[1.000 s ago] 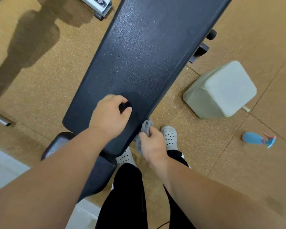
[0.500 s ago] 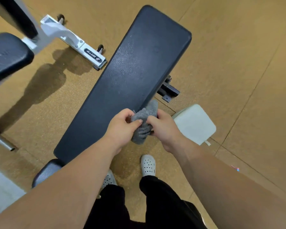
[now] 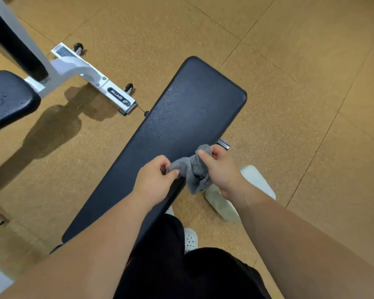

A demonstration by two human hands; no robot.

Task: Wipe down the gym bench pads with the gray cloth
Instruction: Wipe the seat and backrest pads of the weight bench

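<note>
A long black bench pad [image 3: 177, 126] runs diagonally from the lower left to the upper right of the head view. The gray cloth [image 3: 193, 169] hangs bunched over the pad's right edge, held between both hands. My left hand [image 3: 153, 182] pinches its left end with thumb and fingers. At the cloth's upper right end, my right hand [image 3: 222, 171] grips it. Both hands are above the near right side of the pad. A second, smaller black pad [image 3: 56, 248] peeks out under my left forearm.
A pale green bucket [image 3: 257, 182] lies on the cork floor just right of the bench, partly behind my right arm. Another bench with a black pad [image 3: 7, 98] and a white wheeled frame [image 3: 89, 76] stands at the left. My white shoe [image 3: 190, 239] is below.
The cloth came up from beside the bench in my right hand, and my left hand left the pad and took hold of it too. Since then the hands have stretched it apart.
</note>
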